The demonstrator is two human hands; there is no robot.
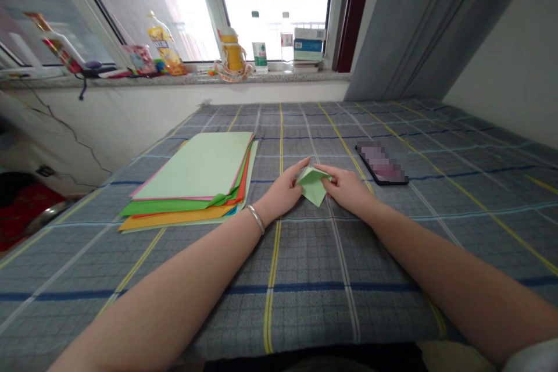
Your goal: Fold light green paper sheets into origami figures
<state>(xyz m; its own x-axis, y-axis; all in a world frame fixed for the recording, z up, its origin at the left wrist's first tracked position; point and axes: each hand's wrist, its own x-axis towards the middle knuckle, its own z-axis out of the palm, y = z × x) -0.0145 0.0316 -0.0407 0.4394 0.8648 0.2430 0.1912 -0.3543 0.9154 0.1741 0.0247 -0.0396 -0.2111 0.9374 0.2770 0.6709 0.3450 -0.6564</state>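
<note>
A small piece of light green folded paper [314, 187] is held between both hands, just above or on the plaid cloth. My left hand [285, 189] pinches its left edge, thumb in front and index finger stretched along the back. On the other side my right hand [346, 186] grips the right edge with thumb and index finger. The paper has creases, a raised top edge and a corner pointing down toward me. A silver bangle [256, 220] circles the left wrist. The other fingers of both hands are partly hidden.
To the left lies a stack of coloured paper [198, 165], pale green on top. A phone [382, 163] rests to the right on the plaid cloth [305, 261]. Bottles, a yellow flask [233, 55] and boxes [308, 43] line the windowsill [174, 78] behind.
</note>
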